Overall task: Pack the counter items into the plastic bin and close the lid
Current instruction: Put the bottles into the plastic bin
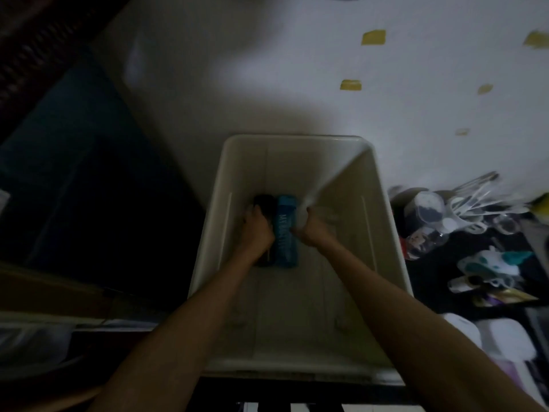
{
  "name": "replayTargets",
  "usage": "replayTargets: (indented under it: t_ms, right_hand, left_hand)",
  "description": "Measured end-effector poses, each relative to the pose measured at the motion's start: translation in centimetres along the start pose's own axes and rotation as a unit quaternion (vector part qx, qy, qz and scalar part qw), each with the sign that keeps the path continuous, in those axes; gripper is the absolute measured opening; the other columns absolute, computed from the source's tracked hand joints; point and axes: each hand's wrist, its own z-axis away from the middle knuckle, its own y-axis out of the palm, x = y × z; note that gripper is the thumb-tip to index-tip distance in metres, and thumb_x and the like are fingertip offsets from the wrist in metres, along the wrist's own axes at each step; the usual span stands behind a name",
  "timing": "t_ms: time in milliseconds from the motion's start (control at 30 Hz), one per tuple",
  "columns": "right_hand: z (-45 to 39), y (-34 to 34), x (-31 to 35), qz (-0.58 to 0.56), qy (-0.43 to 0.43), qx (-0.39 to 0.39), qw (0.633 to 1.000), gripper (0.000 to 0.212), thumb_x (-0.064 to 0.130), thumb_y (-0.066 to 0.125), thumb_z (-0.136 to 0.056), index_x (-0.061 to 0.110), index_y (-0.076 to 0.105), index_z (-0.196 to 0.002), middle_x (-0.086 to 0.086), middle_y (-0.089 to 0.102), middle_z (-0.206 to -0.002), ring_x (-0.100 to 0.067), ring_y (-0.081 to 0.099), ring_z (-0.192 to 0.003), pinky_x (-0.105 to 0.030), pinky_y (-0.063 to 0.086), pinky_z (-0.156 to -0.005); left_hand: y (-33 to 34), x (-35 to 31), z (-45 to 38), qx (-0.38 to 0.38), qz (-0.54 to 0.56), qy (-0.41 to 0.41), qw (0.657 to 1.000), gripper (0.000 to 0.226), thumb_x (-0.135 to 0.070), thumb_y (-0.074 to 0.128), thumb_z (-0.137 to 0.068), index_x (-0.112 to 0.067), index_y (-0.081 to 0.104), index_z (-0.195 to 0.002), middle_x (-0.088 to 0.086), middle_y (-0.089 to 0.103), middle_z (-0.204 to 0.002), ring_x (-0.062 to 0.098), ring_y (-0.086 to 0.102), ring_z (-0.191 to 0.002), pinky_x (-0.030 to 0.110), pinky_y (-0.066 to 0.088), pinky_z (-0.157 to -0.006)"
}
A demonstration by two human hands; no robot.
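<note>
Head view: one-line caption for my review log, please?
Both hands, left hand and right hand, lay a blue bottle beside a dark item inside the bin.

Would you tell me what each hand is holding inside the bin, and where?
The left hand grips the dark item across its middle; the right hand holds a pale object beside the blue bottle.

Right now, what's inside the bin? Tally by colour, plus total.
Inside the white plastic bin:
Black item, under the left hand: 1
Blue item with white lettering: 1
Pale item, at the right hand, too blurred to identify: 1
Total: 3
</note>
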Motion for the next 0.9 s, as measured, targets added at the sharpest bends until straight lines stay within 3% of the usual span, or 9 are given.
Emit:
replayTargets:
  t_ms: [67, 133, 233, 333, 467, 567, 667, 767, 900]
  right_hand:
    - [3.1, -3.4, 1.2, -0.035, -0.031, -0.031, 0.998, 0.076, 0.037, 0.064, -0.092, 0.013, 0.024, -0.152, -0.013, 0.046, -0.146, -0.029, 0.052, -0.126, -0.038, 0.046, -0.097]
    - [7.4, -7.3, 1.1, -0.101, -0.102, -0.093, 0.985, 0.063, 0.032, 0.066, -0.091, 0.015, 0.039, -0.146, -0.01, 0.059, -0.132, -0.022, 0.061, -0.113, -0.032, 0.05, -0.093]
    - [14.7, -12.8, -2.4, -0.174, -0.171, -0.168, 0.955, 0.041, 0.02, 0.066, -0.092, 0.017, 0.055, -0.131, -0.003, 0.068, -0.113, -0.011, 0.068, -0.097, -0.021, 0.054, -0.082]
    - [20.9, -17.0, -8.0, -0.16, -0.141, -0.224, 0.951, 0.03, 0.022, 0.064, -0.094, 0.019, 0.06, -0.124, 0.006, 0.07, -0.111, -0.006, 0.067, -0.099, -0.022, 0.054, -0.084]
    - [25.4, -19.7, -16.7, -0.137, -0.061, -0.253, 0.956, 0.028, 0.027, 0.067, -0.091, 0.02, 0.065, -0.118, 0.006, 0.072, -0.107, -0.004, 0.068, -0.096, -0.025, 0.056, -0.082]
    - [26.4, -20.0, -22.3, -0.123, -0.03, -0.224, 0.966, 0.036, 0.029, 0.076, -0.082, 0.024, 0.064, -0.116, 0.007, 0.072, -0.105, -0.006, 0.069, -0.095, -0.025, 0.056, -0.081]
    - [26.2, -19.9, -26.5, -0.055, -0.044, -0.133, 0.989, 0.068, 0.035, 0.086, -0.069, 0.03, 0.055, -0.13, 0.013, 0.061, -0.121, -0.005, 0.062, -0.103, -0.017, 0.051, -0.082]
    - [25.1, -19.2, -29.3, -0.012, -0.086, -0.065, 0.994, 0.092, 0.034, 0.09, -0.062, 0.03, 0.043, -0.142, 0.015, 0.05, -0.135, -0.001, 0.051, -0.116, -0.012, 0.046, -0.088]
    - [23.4, -17.6, -31.9, -0.02, -0.102, -0.043, 0.994, 0.09, 0.025, 0.09, -0.061, 0.032, 0.044, -0.138, 0.012, 0.051, -0.133, -0.01, 0.05, -0.118, -0.032, 0.048, -0.096]
  left_hand:
    - [-2.1, -2.7, 1.2, -0.002, 0.001, 0.026, 1.0, 0.06, -0.033, 0.052, -0.095, -0.012, 0.031, -0.147, 0.021, 0.041, -0.143, 0.037, 0.049, -0.123, 0.05, 0.044, -0.102]
    - [-4.3, -6.1, 3.4, -0.014, -0.009, 0.112, 0.994, 0.047, -0.028, 0.057, -0.094, -0.005, 0.047, -0.133, 0.022, 0.053, -0.129, 0.037, 0.055, -0.114, 0.046, 0.047, -0.096]
    - [-6.7, -11.6, 8.8, -0.023, 0.038, 0.244, 0.969, 0.035, -0.029, 0.064, -0.09, -0.01, 0.06, -0.119, 0.01, 0.067, -0.106, 0.025, 0.064, -0.096, 0.036, 0.052, -0.086]
    - [-7.1, -16.8, 15.0, 0.038, 0.132, 0.31, 0.941, 0.027, -0.026, 0.07, -0.087, -0.017, 0.064, -0.112, 0.0, 0.067, -0.098, 0.013, 0.064, -0.087, 0.026, 0.053, -0.081]
    - [-2.9, -21.0, 20.1, 0.139, 0.109, 0.36, 0.916, 0.04, -0.032, 0.078, -0.079, -0.023, 0.062, -0.115, -0.004, 0.063, -0.102, 0.008, 0.06, -0.087, 0.021, 0.05, -0.077]
    - [2.0, -21.9, 21.9, 0.178, 0.001, 0.398, 0.9, 0.07, -0.041, 0.083, -0.07, -0.025, 0.052, -0.13, 0.0, 0.056, -0.124, 0.015, 0.056, -0.11, 0.033, 0.049, -0.093]
    - [6.8, -22.9, 23.7, 0.181, -0.123, 0.388, 0.895, 0.093, -0.042, 0.085, -0.063, -0.022, 0.04, -0.142, 0.001, 0.045, -0.139, 0.021, 0.048, -0.124, 0.044, 0.047, -0.096]
    - [10.4, -23.7, 24.5, 0.187, -0.252, 0.339, 0.887, 0.093, -0.034, 0.088, -0.061, -0.019, 0.038, -0.138, 0.001, 0.045, -0.136, 0.024, 0.049, -0.123, 0.045, 0.049, -0.09]
    - [13.1, -23.6, 24.6, 0.212, -0.268, 0.259, 0.903, 0.076, -0.026, 0.086, -0.065, -0.016, 0.041, -0.126, 0.004, 0.051, -0.129, 0.027, 0.056, -0.116, 0.045, 0.048, -0.088]
